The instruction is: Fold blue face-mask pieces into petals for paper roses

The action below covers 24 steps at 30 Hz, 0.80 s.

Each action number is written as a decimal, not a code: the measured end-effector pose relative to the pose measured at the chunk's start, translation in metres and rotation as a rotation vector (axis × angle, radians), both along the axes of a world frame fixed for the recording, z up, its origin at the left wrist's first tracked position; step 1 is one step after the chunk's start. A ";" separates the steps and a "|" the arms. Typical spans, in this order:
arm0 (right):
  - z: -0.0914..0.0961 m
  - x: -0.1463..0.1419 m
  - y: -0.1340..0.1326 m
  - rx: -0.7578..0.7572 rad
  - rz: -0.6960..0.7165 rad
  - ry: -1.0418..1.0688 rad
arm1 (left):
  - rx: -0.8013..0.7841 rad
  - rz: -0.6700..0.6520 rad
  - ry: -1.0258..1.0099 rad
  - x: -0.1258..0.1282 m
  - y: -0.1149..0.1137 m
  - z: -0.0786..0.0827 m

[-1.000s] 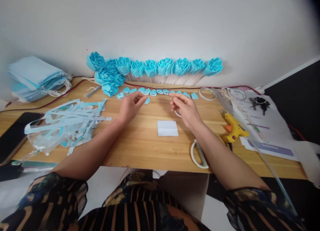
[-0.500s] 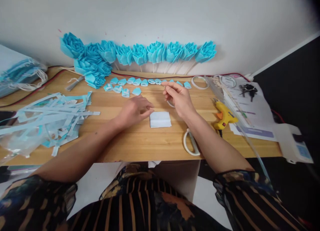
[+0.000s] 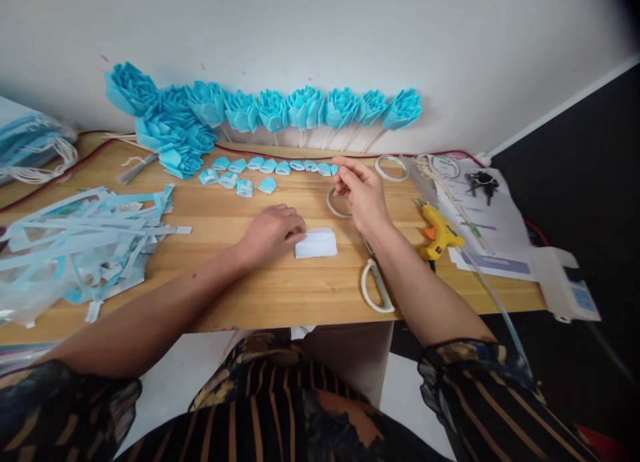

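Observation:
A small stack of white fabric pieces [image 3: 316, 244] lies on the wooden table in front of me. My left hand [image 3: 274, 235] is at the stack's left end, its fingers curled and its thumb and fingertip closed at the upper left corner. Farther forward, my right hand [image 3: 361, 190] is raised with thumb and index finger pinched together; anything between them is too small to make out. Beyond it runs a row of folded blue petals [image 3: 283, 167], with several more petals [image 3: 245, 187] in front. A roll of white tape [image 3: 331, 205] is partly hidden behind my right hand.
Blue fabric roses [image 3: 305, 107] on sticks lean along the wall. Cut strips [image 3: 100, 232] are heaped at left. White-handled scissors [image 3: 367, 289] lie under my right forearm. At right are a yellow glue gun [image 3: 440, 232], keys [image 3: 483, 182] and another tape roll [image 3: 392, 168].
My left hand has moved down onto the corner of the white stack. My right hand stays pinched and has shifted slightly, uncovering more of the tape roll. The view has turned a little.

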State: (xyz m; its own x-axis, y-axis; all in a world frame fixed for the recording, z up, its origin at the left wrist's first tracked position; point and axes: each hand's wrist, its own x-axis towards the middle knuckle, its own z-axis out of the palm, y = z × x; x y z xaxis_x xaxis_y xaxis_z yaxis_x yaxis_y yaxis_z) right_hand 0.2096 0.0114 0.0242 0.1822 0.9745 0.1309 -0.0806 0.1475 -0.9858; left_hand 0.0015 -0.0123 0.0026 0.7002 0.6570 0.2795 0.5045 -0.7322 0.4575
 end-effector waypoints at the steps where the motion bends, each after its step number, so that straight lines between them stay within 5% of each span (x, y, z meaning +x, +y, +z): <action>1: 0.000 0.001 0.001 0.003 -0.005 -0.009 | -0.006 -0.002 -0.035 -0.001 0.001 0.000; 7: 0.001 -0.001 -0.002 -0.031 0.007 -0.059 | -0.001 -0.005 -0.247 -0.007 0.007 -0.006; 15: 0.002 -0.003 -0.004 -0.007 0.036 -0.064 | 0.005 -0.015 -0.280 -0.006 0.008 -0.003; 24: 0.002 -0.006 -0.013 0.048 0.336 -0.480 | -0.009 0.107 -0.330 -0.006 0.007 0.002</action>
